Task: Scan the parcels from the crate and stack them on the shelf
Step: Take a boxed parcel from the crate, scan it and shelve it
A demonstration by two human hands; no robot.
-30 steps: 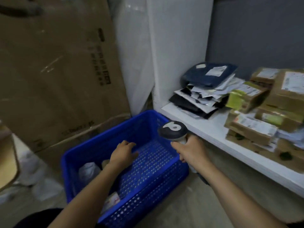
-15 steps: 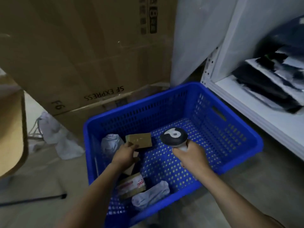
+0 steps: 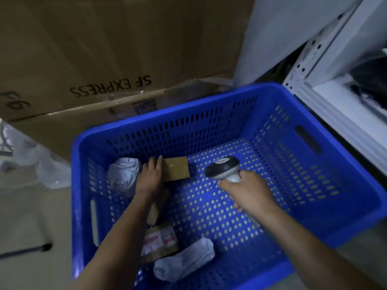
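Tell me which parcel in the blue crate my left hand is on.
The plain brown box at the crate's far side: the left hand rests on its left end, not on the red-labelled box, white bundle or white bag.

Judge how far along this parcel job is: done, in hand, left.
Done: dark parcels lie on the shelf. In hand: the left hand touches a brown box in the crate; the right hand grips the scanner. Left: two white bags and a taped box.

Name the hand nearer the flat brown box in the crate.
Left. The left hand touches the brown box; the right hand, gripping the scanner, is apart to its right.
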